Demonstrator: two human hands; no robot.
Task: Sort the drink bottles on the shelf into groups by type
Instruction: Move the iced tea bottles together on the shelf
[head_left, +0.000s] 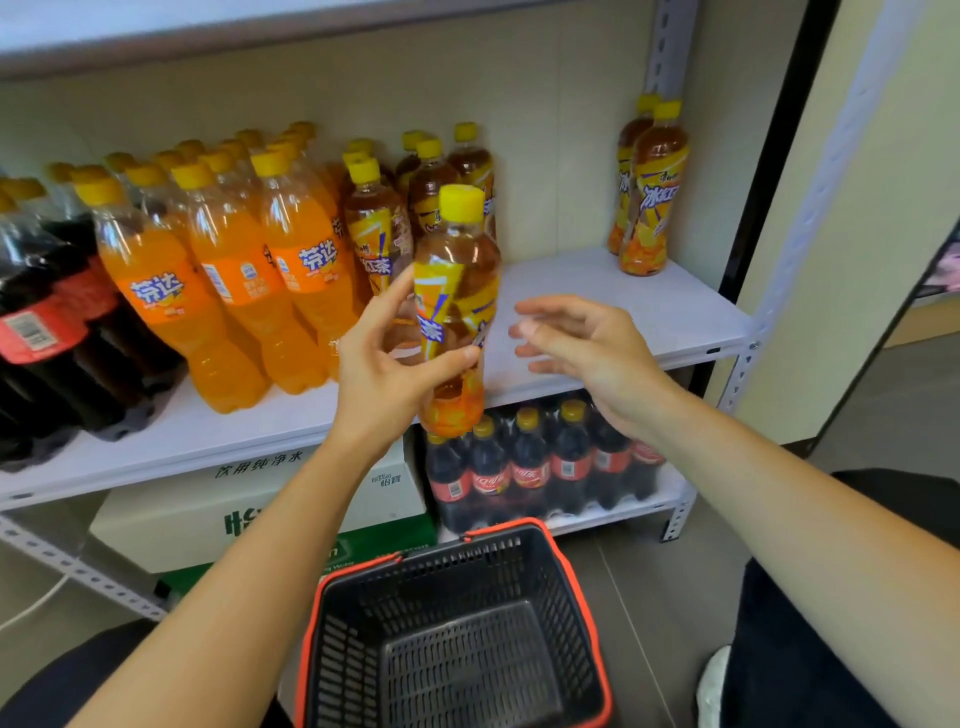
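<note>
My left hand (382, 358) grips an iced tea bottle (457, 291) with a yellow cap, held upright in front of the white shelf board (623, 306). My right hand (582, 353) hovers just right of that bottle, fingers relaxed and holding nothing. On the shelf stand dark cola bottles (47, 322) at the far left, then several orange soda bottles (228, 270), then a cluster of iced tea bottles (379, 228). Two more iced tea bottles (649, 192) stand apart at the shelf's far right.
A black plastic basket with red rim (457, 629) sits empty on the floor below my hands. The lower shelf holds a pack of cola bottles (535, 462) and white and green cartons (249, 509). A metal upright (748, 364) bounds the shelf on the right.
</note>
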